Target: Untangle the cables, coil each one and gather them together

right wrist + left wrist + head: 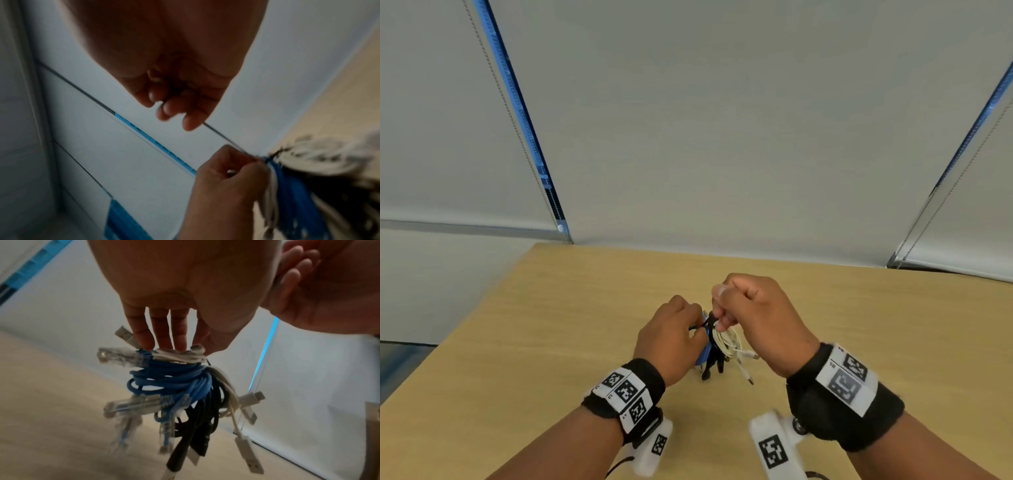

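Head: cable bundle (717, 346) hangs vertical above wooden table (551, 342), connectors pointing down; left hand (671, 339) pinches its top, right hand (756, 318) curled, pinching thin tie. Grey roller blinds (722, 120) behind.
Left wrist: blue cable (170, 379), black cable (205, 415), white cable (228, 389) coiled together; fingertips (180, 344) on top.
Right wrist: blurred; thin tie (224, 136) taut between hands.

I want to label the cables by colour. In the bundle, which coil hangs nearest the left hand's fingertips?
The blue cable: its coil sits directly under the left hand, with clear plugs. The black cable and white cable hang lower, to the side.
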Motion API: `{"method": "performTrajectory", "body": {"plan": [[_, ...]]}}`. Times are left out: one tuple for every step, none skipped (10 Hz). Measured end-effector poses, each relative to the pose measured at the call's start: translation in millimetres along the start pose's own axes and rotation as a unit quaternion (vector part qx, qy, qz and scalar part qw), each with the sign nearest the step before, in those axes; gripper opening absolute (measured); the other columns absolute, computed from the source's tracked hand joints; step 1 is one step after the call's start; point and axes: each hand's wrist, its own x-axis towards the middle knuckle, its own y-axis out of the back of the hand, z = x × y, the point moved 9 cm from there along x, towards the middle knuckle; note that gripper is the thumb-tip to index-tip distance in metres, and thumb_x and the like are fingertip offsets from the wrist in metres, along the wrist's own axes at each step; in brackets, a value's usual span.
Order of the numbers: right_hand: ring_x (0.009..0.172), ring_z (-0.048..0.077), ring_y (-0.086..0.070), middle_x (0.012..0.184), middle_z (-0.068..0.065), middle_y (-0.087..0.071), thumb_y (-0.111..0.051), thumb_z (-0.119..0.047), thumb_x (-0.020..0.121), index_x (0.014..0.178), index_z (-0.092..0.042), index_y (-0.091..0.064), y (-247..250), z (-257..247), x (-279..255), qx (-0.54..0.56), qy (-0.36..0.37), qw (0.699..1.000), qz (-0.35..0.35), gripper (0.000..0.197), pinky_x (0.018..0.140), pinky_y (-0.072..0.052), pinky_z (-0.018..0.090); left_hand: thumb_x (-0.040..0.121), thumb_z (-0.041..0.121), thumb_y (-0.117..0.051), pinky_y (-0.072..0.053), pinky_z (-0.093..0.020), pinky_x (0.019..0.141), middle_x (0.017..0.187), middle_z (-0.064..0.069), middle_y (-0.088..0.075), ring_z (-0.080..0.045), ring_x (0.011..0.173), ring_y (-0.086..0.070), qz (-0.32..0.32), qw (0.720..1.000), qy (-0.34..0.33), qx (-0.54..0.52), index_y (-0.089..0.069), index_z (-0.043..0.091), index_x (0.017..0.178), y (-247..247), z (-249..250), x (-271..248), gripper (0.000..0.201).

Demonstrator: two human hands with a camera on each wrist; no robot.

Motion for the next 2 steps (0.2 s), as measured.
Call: {"method": "performTrajectory", "body": {"plan": [[0.079, 0.016, -0.068, 0.094, -0.001, -0.072, -0.055, -0.026, 0.098, 0.076, -0.001, -0.057, 15.6, 21.3, 5.6, -0.107, -0.040, 0.993, 0.003, 0.033, 0.076, -0.059, 0.045, 0.092, 0.032, -0.053, -0.047, -0.031, 0.062, 0.093, 0.013, -0.045, -0.013, 0.081, -0.049, -0.033, 0.999, 0.031, 0.018, -0.054, 0.030, 0.093, -16.2, -9.4, 16.9, 0.002], [0.094, 0.003, -0.061, 0.115, -0.011, -0.061, -0.055, -0.036, 0.096, 0.079, -0.025, -0.061, 34.8, 48.4, -7.8, -0.159, -0.084, 0.984, -0.010, 0.020, 0.082, -0.053, 0.030, 0.096, 0.030, -0.051, -0.052, -0.033, 0.076, 0.105, 0.014, -0.050, -0.013, 0.092, -0.056, -0.051, 0.997, 0.051, 0.014, -0.055, 0.034, 0.105, -30.4, -20.8, 16.2, 0.010]]}}
